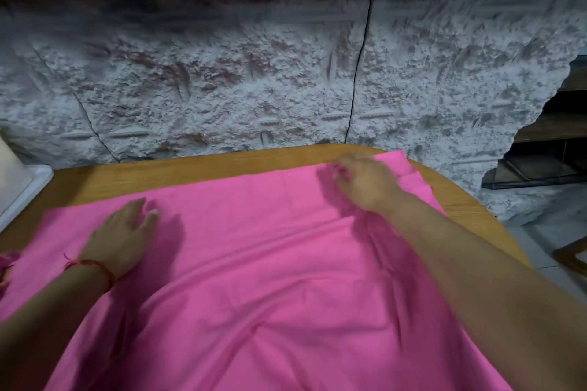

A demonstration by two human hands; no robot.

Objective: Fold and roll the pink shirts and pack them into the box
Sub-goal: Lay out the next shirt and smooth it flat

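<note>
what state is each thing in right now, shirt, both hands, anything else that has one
shirt: spread out on the table, not yet folded, creased toward the near side
left hand: open, palm pressing the shirt flat
right hand: on the shirt's far edge, fingers curled; too blurred to tell if it pinches
tray: at the left edge of view, bearing a cream thing, mostly cut off

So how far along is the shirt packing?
Early. Done: one pink shirt lies spread over the table, wrinkled, not yet rolled. In hand: the left hand presses it flat; the right hand rests at its far edge. Left: folding, rolling, boxing; no packed shirt in view.
</note>
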